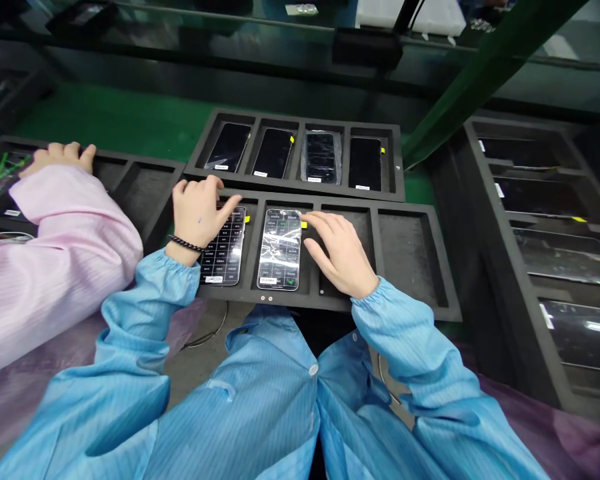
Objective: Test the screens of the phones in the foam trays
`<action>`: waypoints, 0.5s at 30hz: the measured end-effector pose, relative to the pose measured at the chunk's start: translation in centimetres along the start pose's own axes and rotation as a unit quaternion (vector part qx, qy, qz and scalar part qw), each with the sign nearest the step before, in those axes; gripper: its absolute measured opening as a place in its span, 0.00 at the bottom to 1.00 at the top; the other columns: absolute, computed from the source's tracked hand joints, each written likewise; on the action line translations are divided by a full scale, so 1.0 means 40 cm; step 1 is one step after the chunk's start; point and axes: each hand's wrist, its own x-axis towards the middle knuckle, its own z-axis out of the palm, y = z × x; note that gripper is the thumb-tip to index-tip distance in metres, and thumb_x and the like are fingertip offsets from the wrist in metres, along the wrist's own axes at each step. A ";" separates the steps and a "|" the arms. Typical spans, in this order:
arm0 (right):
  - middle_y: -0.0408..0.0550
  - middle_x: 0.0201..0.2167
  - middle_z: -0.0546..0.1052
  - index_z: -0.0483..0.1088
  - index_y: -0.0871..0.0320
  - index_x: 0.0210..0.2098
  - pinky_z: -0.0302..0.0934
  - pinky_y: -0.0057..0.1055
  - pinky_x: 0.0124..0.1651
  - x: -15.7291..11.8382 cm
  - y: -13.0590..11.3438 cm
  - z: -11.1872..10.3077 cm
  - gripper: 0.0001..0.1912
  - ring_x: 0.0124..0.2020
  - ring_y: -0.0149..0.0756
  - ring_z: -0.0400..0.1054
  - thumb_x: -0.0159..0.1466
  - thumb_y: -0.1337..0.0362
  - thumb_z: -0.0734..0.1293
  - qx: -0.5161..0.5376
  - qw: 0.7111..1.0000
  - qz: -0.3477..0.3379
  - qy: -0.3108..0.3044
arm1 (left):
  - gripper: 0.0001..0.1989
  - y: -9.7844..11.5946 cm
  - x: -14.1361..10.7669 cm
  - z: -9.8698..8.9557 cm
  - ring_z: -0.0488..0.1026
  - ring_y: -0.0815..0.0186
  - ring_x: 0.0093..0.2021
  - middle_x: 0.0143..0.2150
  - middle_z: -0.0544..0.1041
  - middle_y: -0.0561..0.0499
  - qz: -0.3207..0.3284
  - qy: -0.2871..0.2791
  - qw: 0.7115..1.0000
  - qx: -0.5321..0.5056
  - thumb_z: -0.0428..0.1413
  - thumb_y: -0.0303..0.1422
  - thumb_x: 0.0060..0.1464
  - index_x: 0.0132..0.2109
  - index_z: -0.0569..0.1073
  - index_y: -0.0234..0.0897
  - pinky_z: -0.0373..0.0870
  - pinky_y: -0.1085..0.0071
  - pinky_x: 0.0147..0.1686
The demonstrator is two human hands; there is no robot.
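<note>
Two smartphones with lit screens showing a grid of buttons lie in compartments of the near black foam tray. My left hand is over the upper part of the left smartphone, thumb apart from the fingers; whether it touches the screen I cannot tell. Glare and creased film cover the second smartphone. My right hand is at that phone's upper right edge, beside its yellow tab, with fingers stretched out and thumb apart. Neither hand grips anything.
Behind stands another foam tray with several dark phones, one in a clear bag. A stacked tray with more phones is at the right. On the left a co-worker's hand in a pink sleeve rests over another tray. A green post rises at right.
</note>
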 end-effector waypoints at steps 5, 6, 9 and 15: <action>0.57 0.61 0.72 0.69 0.61 0.60 0.55 0.48 0.66 -0.022 0.007 0.027 0.22 0.61 0.48 0.63 0.74 0.59 0.55 -0.045 0.999 -0.008 -0.025 | 0.27 0.002 -0.117 -0.064 0.71 0.52 0.57 0.52 0.76 0.39 -0.044 0.080 0.994 -0.053 0.37 0.44 0.69 0.54 0.72 0.29 0.59 0.48 0.64; 0.57 0.61 0.72 0.70 0.61 0.59 0.56 0.49 0.66 -0.026 0.008 0.029 0.21 0.61 0.48 0.63 0.74 0.59 0.56 -0.054 0.998 -0.009 -0.031 | 0.27 0.003 -0.148 -0.066 0.69 0.52 0.60 0.54 0.75 0.38 -0.044 0.075 0.994 -0.065 0.36 0.44 0.69 0.55 0.72 0.30 0.56 0.48 0.67; 0.57 0.62 0.71 0.72 0.58 0.57 0.56 0.52 0.66 -0.033 0.009 0.034 0.20 0.60 0.49 0.64 0.74 0.59 0.56 -0.074 0.996 -0.014 -0.047 | 0.27 0.006 -0.232 -0.047 0.61 0.49 0.69 0.63 0.69 0.39 -0.040 0.034 0.993 -0.108 0.37 0.45 0.69 0.60 0.70 0.36 0.42 0.45 0.73; 0.56 0.62 0.71 0.75 0.56 0.54 0.56 0.53 0.66 -0.032 0.011 0.046 0.19 0.60 0.48 0.64 0.74 0.59 0.57 -0.096 0.993 -0.037 -0.053 | 0.25 0.005 -0.304 -0.001 0.48 0.49 0.75 0.72 0.59 0.46 -0.040 0.078 0.991 -0.103 0.37 0.45 0.70 0.64 0.68 0.47 0.35 0.41 0.75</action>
